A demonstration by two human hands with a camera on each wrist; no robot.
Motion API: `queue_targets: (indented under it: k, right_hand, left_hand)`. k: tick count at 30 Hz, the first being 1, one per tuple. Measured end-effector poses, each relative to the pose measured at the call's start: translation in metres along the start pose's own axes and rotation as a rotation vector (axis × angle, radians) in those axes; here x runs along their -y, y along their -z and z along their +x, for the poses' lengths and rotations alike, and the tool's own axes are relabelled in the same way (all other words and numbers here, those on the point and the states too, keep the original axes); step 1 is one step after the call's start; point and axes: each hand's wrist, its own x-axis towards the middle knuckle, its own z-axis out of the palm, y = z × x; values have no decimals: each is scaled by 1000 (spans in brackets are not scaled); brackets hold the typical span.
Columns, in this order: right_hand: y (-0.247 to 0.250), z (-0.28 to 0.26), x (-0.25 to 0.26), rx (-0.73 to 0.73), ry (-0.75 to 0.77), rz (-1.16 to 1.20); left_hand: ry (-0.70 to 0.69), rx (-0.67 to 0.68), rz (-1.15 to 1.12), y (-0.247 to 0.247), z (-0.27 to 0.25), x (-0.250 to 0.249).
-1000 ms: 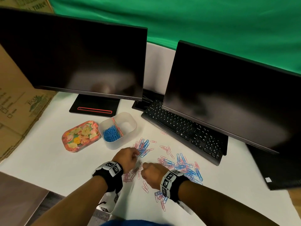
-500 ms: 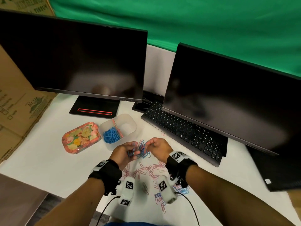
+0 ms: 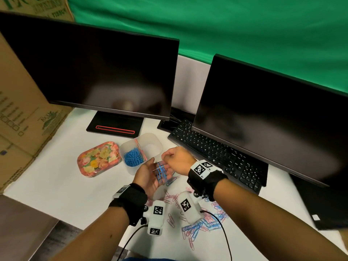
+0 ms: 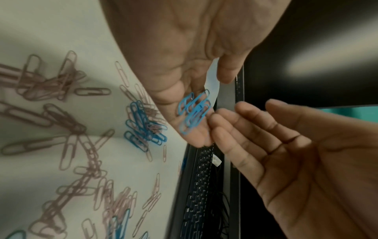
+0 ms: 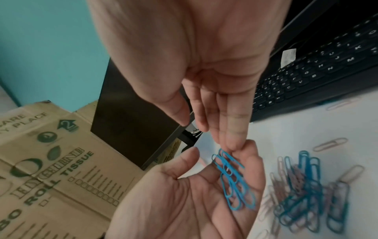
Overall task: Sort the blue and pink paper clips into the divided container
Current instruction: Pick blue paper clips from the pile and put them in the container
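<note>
Left hand, palm up just below the middle of the head view, lies released and flat with a small bunch of blue clips resting across its fingers. Right hand hovers over it, its straight fingertips touching the top of the bunch; whether it pinches a clip I cannot tell, so I call it released too.

To do this step well, the left hand should stay level and cup slightly so nothing slides off, check that no pink clip rides along, then tip the bunch low over the rim into the blue side of the divided container, which stands just above the hands, right of the floral tin.

Counts: one container with two compartments. Its left compartment holds a heap of blue clips too tangled to count; a few pink ones lie against the divider, and the right compartment looks otherwise bare. The palm holds roughly five or six clips. Many loose pink and blue clips, uncountable, lie on the worktop at lower centre. Two monitors and one keyboard fill the upper frame.
</note>
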Motion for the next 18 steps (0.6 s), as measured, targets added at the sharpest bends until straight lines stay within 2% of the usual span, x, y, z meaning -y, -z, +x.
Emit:
queue_targets:
  k: [6, 9, 13, 18]
  right_hand:
    - [15, -5, 18, -101, 55, 236]
    - [27, -11, 12, -151, 50, 291]
    - [39, -18, -18, -173, -20, 252]
    - [48, -27, -63, -169, -121, 124]
  left_hand:
    - [-29, -8, -37, -1, -5, -21]
    - [-98, -66, -119, 3, -9, -45]
    - [-147, -205, -153, 9, -12, -75]
    - [-147, -335, -19, 3, -13, -83]
